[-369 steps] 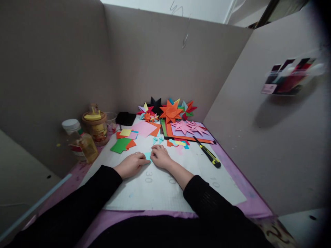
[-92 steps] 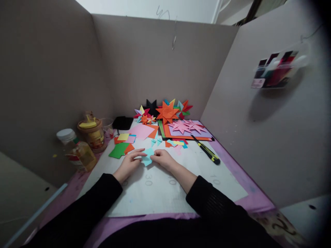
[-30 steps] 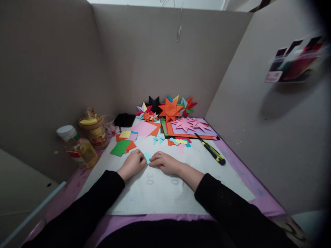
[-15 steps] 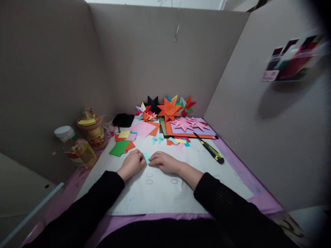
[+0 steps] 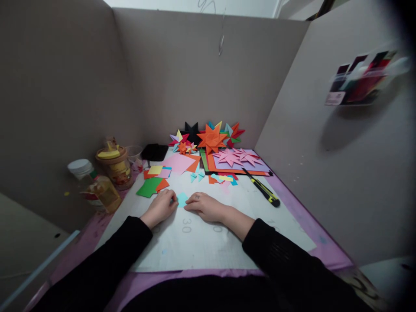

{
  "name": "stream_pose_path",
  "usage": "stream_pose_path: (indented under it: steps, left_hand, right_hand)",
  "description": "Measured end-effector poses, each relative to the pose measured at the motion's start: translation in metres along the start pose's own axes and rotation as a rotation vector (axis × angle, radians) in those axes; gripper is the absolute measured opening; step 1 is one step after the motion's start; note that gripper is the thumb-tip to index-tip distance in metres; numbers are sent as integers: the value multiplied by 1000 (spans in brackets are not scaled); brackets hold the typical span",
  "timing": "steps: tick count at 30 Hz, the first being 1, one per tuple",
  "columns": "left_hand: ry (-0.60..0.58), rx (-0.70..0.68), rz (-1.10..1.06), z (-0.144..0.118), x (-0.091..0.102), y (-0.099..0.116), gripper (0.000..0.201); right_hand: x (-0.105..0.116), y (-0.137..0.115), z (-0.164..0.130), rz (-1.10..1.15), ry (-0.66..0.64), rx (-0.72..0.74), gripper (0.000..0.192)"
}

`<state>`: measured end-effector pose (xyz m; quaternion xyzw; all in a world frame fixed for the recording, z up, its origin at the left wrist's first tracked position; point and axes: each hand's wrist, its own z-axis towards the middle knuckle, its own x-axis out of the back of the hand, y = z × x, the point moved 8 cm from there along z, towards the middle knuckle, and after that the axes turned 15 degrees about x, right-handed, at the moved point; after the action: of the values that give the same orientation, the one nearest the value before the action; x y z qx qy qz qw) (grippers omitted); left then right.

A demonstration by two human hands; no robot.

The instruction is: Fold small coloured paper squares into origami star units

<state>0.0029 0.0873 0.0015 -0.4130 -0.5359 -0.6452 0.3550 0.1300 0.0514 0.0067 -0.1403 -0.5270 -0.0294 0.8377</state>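
A small light blue piece of paper (image 5: 182, 199) lies on the white board between my hands. My left hand (image 5: 160, 206) is closed at the paper's left edge, thumb and fingertips together. From the other side my right hand (image 5: 205, 206), with a ring on one finger, has its fingers pressed together on the right edge. Just beyond the paper are several small folded light blue pieces (image 5: 197, 177). Near my left hand lie a green paper (image 5: 150, 187) and smaller orange, yellow and pink sheets.
A yellow and black utility knife (image 5: 262, 189) lies at the right. Pink paper stars (image 5: 229, 157) rest on stacked coloured sheets, with an orange star (image 5: 212, 138) behind. At the left stand a glue bottle (image 5: 105, 193), a lidded cup (image 5: 115, 164) and a dark phone-like object (image 5: 155, 152).
My left hand has drawn slightly left, and the gap between my hands is wider. More of the light blue paper shows now. The view has shifted a little.
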Motion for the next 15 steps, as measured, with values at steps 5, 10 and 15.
stream_pose_path:
  steps: [5, 10, 15]
  left_hand:
    - [-60, -44, -47, 2, -2, -1, 8]
    - [-73, -50, -76, -2, -1, 2, 14]
    - [-2, 3, -16, -9, 3, 7, 20]
  right_hand:
    - [-6, -5, 7, -112, -80, -31, 32]
    - [-13, -3, 11, -141, -119, -93, 36]
    - [-6, 8, 4, 22, 64, -135, 40]
